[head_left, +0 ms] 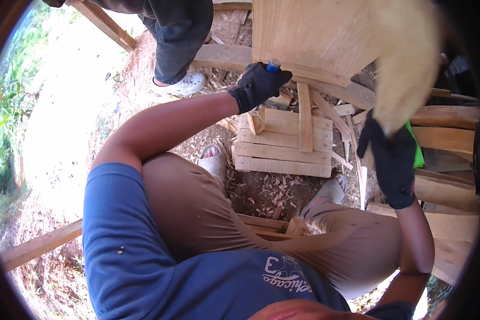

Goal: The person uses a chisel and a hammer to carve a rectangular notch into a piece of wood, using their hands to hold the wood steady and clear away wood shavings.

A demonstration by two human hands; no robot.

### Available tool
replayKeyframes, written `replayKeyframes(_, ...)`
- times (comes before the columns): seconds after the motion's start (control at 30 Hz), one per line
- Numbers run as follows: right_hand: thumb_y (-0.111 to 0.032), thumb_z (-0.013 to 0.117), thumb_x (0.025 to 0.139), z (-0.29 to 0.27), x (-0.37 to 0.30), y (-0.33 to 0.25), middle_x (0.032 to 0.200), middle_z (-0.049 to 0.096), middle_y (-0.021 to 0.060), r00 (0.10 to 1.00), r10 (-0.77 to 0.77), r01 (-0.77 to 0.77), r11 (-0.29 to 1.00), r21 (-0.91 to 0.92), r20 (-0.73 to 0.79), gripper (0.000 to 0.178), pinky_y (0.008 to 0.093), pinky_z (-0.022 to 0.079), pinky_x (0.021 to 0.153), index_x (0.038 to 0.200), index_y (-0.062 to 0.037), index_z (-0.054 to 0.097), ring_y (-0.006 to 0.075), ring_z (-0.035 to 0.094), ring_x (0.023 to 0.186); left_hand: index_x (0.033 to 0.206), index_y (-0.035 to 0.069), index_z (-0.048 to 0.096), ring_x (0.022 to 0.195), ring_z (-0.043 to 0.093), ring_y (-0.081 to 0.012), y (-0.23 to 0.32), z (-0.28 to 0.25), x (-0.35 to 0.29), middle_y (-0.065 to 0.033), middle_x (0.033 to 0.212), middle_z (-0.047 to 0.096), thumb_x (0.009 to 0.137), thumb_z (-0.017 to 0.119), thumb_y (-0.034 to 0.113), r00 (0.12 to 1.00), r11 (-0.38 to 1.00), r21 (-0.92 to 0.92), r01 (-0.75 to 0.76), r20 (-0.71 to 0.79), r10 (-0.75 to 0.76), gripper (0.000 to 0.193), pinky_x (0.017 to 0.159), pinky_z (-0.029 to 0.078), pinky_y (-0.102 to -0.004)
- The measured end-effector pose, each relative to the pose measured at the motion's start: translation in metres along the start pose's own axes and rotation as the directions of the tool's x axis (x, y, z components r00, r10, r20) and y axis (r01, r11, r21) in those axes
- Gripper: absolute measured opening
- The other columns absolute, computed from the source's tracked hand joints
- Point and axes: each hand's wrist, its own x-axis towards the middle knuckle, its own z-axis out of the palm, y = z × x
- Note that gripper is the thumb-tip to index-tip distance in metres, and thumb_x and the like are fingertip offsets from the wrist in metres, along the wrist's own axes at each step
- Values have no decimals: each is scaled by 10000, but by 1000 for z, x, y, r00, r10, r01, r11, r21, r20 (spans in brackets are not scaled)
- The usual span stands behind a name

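My left hand (261, 85), in a black glove, is closed round a blue-handled chisel (273, 65). Only the capped end of its handle sticks up out of the fist; the blade is hidden. This hand is by the lower left edge of a large pale wooden board (314, 40). Over on the right, my right hand (392, 160), also gloved in black, grips a wooden mallet (408, 69). The mallet is raised and smeared by motion, its broad head pointing away from me. Whether the chisel touches the board I cannot tell.
A low slatted wooden platform (282, 141) lies between my feet, with a loose wood strip (304, 117) across it. Wood shavings (274, 194) cover the ground. Stacked timber (445, 138) and a bright green thing (416, 146) are at right. Another person's leg (178, 40) stands at upper left.
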Motion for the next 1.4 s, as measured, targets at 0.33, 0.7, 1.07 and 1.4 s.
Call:
replayKeyframes(0.33,-164,629,1058,-30,27,-54,650,618,36,899,430,-274,704,655,-86,195,272,439,549,1087,28,640,96,563,563,852,21,722,678,705,-122,5,-11,-12,-40,725,696,939,779,353,999,999,29,35,-27,-35,348,640,578,-316)
replayKeyframes(0.7,-295,642,1054,-13,12,-40,719,662,56,867,450,-494,726,478,214,332,290,494,631,1183,10,666,131,552,519,805,76,749,672,729,-148,-2,1,2,-61,669,704,916,717,507,999,999,51,3,-46,-1,446,690,582,-346)
replayKeyframes(1.07,-403,722,987,-7,23,-36,768,688,152,673,475,-588,808,21,566,432,404,543,694,1158,-8,692,228,660,629,828,62,737,658,697,-148,1,2,7,-56,704,702,920,731,467,998,996,75,-44,-32,46,415,669,580,-347)
replayKeyframes(1.4,-289,631,1055,9,10,-18,643,649,63,926,266,-342,891,299,268,312,337,490,600,1020,19,668,172,622,575,936,-3,728,678,698,-125,-15,3,8,-43,775,694,939,763,349,994,994,33,-109,5,109,353,665,612,-311)
